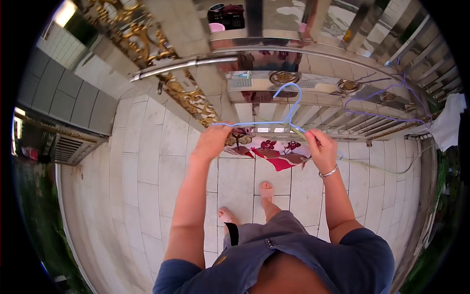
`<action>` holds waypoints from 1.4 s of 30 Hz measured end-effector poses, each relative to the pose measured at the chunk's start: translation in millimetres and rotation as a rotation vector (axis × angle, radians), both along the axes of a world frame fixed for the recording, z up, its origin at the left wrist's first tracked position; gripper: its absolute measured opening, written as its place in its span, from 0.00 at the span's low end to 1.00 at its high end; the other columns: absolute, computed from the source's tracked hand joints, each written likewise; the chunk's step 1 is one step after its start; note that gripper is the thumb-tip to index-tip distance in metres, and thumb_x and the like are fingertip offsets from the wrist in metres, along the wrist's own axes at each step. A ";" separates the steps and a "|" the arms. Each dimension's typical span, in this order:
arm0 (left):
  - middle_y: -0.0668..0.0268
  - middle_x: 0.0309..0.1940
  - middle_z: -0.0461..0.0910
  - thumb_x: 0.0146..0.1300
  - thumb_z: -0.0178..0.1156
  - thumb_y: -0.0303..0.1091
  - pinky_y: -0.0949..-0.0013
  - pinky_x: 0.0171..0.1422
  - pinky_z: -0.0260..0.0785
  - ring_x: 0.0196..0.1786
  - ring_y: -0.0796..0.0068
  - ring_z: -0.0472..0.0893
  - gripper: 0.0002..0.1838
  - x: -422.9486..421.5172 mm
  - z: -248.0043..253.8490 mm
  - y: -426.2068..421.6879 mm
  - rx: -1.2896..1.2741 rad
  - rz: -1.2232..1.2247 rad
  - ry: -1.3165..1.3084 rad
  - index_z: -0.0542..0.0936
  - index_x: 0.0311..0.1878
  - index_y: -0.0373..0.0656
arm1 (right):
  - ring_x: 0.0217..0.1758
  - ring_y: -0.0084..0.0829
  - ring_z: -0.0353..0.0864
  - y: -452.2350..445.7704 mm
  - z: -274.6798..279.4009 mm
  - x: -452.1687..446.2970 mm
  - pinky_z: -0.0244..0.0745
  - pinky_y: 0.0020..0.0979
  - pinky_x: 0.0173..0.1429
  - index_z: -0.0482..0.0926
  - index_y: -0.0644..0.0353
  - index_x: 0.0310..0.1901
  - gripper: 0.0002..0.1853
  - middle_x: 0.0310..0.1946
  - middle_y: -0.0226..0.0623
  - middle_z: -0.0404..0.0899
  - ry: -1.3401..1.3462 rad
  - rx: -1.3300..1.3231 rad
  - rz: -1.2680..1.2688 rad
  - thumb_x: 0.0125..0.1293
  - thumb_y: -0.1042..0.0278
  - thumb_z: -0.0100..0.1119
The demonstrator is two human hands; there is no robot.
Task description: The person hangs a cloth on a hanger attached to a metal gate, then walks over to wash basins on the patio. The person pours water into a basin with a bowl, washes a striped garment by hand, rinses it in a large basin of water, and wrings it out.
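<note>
A light blue hanger (290, 105) is held up in front of the metal gate, its hook pointing upward. My left hand (211, 139) is closed at the hanger's left end, near the edge of a patterned cloth. My right hand (320, 146) pinches the right end of the hanger together with the cloth's corner. The cloth (276, 152), white with red and dark red flowers, hangs below the hanger between both hands. A thin greenish cord (374, 168) runs off to the right from near my right hand.
The metal gate (323, 56) with gold ornaments spans the front, with a long handle bar (183, 67) at the left. A purple hanger (391, 115) hangs on its right side beside a white cloth (449, 122). A pink basin (216, 27) shows beyond the gate.
</note>
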State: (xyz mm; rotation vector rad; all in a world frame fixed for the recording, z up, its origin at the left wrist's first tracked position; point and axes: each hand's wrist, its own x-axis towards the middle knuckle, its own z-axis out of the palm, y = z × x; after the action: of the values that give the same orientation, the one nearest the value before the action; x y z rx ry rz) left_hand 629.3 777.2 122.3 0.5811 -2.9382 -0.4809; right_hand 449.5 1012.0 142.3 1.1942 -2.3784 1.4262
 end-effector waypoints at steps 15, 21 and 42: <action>0.62 0.21 0.75 0.50 0.57 0.33 0.66 0.25 0.68 0.23 0.65 0.76 0.07 244.9 38.4 62.6 -0.077 0.254 0.470 0.71 0.28 0.42 | 0.21 0.12 0.59 -166.2 84.0 291.2 0.56 0.18 0.23 0.75 0.64 0.32 0.09 0.17 0.21 0.66 -0.458 -0.063 0.642 0.59 0.66 0.55; 0.59 0.15 0.74 0.51 0.55 0.32 0.64 0.19 0.65 0.17 0.62 0.75 0.06 362.3 18.6 17.2 -0.128 0.674 0.405 0.72 0.25 0.40 | 0.19 0.11 0.57 -234.2 90.0 456.5 0.53 0.18 0.21 0.76 0.65 0.31 0.10 0.16 0.19 0.66 -0.606 -0.099 0.883 0.59 0.65 0.55; 0.62 0.21 0.73 0.47 0.61 0.33 0.63 0.28 0.66 0.25 0.60 0.73 0.11 630.7 -30.0 -133.1 -0.465 1.309 0.517 0.71 0.30 0.40 | 0.19 0.09 0.56 -463.2 30.0 746.5 0.50 0.15 0.22 0.78 0.65 0.32 0.10 0.17 0.19 0.67 -0.796 0.211 1.627 0.58 0.65 0.57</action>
State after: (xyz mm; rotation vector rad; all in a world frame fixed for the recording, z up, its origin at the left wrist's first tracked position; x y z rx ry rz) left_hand 1259.9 644.2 92.2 1.6900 -1.5674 0.1899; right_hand 1196.0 548.8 172.3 3.5533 -1.4847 2.1999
